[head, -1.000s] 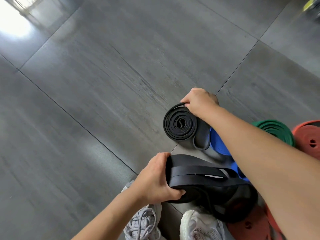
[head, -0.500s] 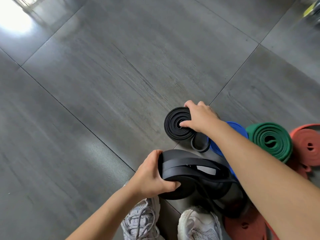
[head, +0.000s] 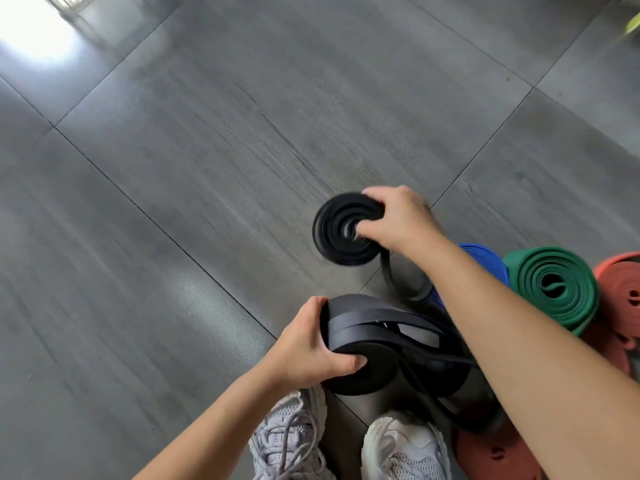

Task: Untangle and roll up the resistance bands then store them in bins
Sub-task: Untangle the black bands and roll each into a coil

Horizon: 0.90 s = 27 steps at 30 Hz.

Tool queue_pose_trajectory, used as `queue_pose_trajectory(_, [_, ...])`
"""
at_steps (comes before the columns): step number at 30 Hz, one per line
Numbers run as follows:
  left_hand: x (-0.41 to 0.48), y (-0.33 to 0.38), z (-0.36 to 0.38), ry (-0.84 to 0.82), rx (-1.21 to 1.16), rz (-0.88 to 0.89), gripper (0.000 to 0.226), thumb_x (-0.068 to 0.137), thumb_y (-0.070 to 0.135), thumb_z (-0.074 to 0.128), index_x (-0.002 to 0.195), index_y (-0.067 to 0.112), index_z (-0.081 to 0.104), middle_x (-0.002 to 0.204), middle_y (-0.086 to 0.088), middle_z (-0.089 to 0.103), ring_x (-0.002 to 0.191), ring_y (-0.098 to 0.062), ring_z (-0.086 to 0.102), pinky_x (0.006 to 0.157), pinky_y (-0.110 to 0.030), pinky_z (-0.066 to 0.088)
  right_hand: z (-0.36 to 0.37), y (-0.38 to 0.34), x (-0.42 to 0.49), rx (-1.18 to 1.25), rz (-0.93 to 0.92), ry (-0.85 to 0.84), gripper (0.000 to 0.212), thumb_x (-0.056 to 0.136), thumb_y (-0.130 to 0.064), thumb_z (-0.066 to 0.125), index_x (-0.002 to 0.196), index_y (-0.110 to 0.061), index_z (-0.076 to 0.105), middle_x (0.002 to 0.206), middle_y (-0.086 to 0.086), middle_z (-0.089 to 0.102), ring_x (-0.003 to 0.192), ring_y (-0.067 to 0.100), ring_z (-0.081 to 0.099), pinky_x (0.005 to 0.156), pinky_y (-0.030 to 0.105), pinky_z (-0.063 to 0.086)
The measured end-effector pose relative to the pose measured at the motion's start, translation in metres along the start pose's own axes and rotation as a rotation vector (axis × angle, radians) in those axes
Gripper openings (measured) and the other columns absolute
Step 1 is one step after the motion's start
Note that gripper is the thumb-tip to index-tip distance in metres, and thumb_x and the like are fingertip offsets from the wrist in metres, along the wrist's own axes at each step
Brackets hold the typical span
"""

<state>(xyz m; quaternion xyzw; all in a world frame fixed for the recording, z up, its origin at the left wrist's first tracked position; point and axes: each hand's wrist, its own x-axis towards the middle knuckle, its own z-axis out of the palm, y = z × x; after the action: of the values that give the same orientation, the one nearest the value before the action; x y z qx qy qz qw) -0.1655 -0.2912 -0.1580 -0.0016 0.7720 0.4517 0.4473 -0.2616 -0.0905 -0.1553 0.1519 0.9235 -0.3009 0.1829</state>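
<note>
My right hand [head: 398,220] grips a black band roll [head: 341,233] over the grey floor, thumb near its centre and fingers over its top edge. A loose tail of that band [head: 389,271] runs down from the roll. My left hand [head: 308,344] holds a bundle of wide black bands [head: 381,334] just above my shoes. Behind my right forearm lie a rolled blue band [head: 485,259], a rolled green band [head: 554,289] and red rolls [head: 623,289]. Another red roll [head: 495,455] lies by my right shoe.
Two pale sneakers [head: 346,445] stand at the bottom edge. The floor [head: 207,168] is large grey tiles with dark joints, and a bright glare sits at the top left. No bin is in view.
My right hand has shifted its hold on the black roll, from its top edge to its face and centre. The roll now looks blurred. The left hand keeps its bundle.
</note>
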Motion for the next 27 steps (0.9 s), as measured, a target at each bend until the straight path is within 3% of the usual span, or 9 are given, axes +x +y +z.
queue_pose_trajectory(3, [0.007,-0.003,-0.005,-0.003,-0.054,-0.069,0.078,0.043,0.049,0.079,0.110,0.033,0.042,0.107,0.007,0.060,0.096,-0.009,0.063,0.084,-0.037,0.055,-0.044,-0.009,-0.018,0.338,-0.035,0.115,0.027,0.062,-0.028,0.065,0.088,-0.023,0.068,0.075,0.002,0.066,0.073,0.020,0.061,0.068,0.030,0.048])
queue_pose_trajectory(6, [0.018,0.001,-0.011,-0.013,-0.079,-0.117,0.084,0.041,0.049,0.079,0.112,0.025,0.043,0.104,0.004,0.061,0.093,-0.011,0.064,0.082,-0.036,0.056,-0.092,-0.007,-0.060,0.538,-0.125,0.158,0.033,0.061,-0.019,0.061,0.084,-0.041,0.070,0.069,-0.011,0.065,0.062,0.002,0.055,0.066,0.020,0.050])
queue_pose_trajectory(11, [0.037,0.010,-0.016,-0.061,-0.091,-0.194,0.079,0.055,0.034,0.086,0.119,0.010,0.046,0.101,-0.002,0.063,0.090,-0.012,0.064,0.075,-0.025,0.054,-0.112,0.002,-0.133,0.435,-0.137,0.139,0.046,0.056,-0.026,0.065,0.088,-0.060,0.063,0.080,-0.028,0.068,0.069,-0.011,0.061,0.067,0.002,0.044])
queue_pose_trajectory(12, [0.040,0.012,-0.017,-0.067,-0.084,-0.206,0.074,0.062,0.030,0.086,0.120,0.008,0.046,0.103,-0.004,0.063,0.091,-0.013,0.063,0.075,-0.025,0.053,-0.100,0.004,-0.141,0.388,-0.099,0.108,0.044,0.055,-0.032,0.066,0.091,-0.058,0.064,0.083,-0.023,0.069,0.073,-0.009,0.062,0.070,0.003,0.045])
queue_pose_trajectory(14, [0.044,0.015,-0.018,-0.082,-0.059,-0.224,0.059,0.073,0.026,0.080,0.117,0.006,0.047,0.104,-0.006,0.062,0.089,-0.013,0.062,0.071,-0.021,0.050,-0.061,0.010,-0.155,0.253,0.007,0.036,0.046,0.056,-0.039,0.068,0.102,-0.043,0.067,0.086,-0.005,0.067,0.082,0.007,0.063,0.080,0.021,0.049])
queue_pose_trajectory(17, [0.043,0.020,-0.023,-0.130,-0.103,-0.217,0.032,0.084,0.033,0.066,0.099,0.009,0.052,0.085,-0.001,0.059,0.067,-0.002,0.059,0.061,-0.015,0.049,-0.003,0.008,-0.165,0.096,0.122,-0.003,0.058,0.066,-0.033,0.071,0.123,-0.037,0.060,0.094,-0.006,0.052,0.090,0.016,0.056,0.081,0.028,0.042])
queue_pose_trajectory(21, [0.039,0.023,-0.027,-0.210,-0.175,-0.232,0.055,0.091,0.048,0.041,0.111,-0.001,0.055,0.097,-0.009,0.057,0.087,-0.016,0.057,0.082,-0.033,0.051,0.034,0.006,-0.160,0.054,0.169,0.033,0.062,0.074,-0.034,0.068,0.133,-0.036,0.050,0.098,-0.009,0.040,0.095,0.016,0.051,0.076,0.029,0.042])
queue_pose_trajectory(25, [0.037,0.027,-0.027,-0.200,-0.174,-0.256,0.041,0.092,0.051,0.034,0.096,0.017,0.055,0.099,-0.005,0.060,0.085,-0.011,0.060,0.074,-0.021,0.053,0.039,0.003,-0.149,0.033,0.144,0.077,0.061,0.075,-0.033,0.067,0.133,-0.035,0.049,0.097,-0.011,0.037,0.093,0.016,0.051,0.073,0.027,0.041])
queue_pose_trajectory(27, [0.038,0.027,-0.028,-0.221,-0.215,-0.244,0.056,0.088,0.056,0.033,0.105,0.009,0.059,0.107,-0.015,0.064,0.098,-0.021,0.063,0.089,-0.032,0.051,0.039,0.001,-0.148,0.031,0.133,0.092,0.061,0.074,-0.033,0.067,0.132,-0.035,0.050,0.096,-0.011,0.037,0.091,0.016,0.053,0.074,0.030,0.044])
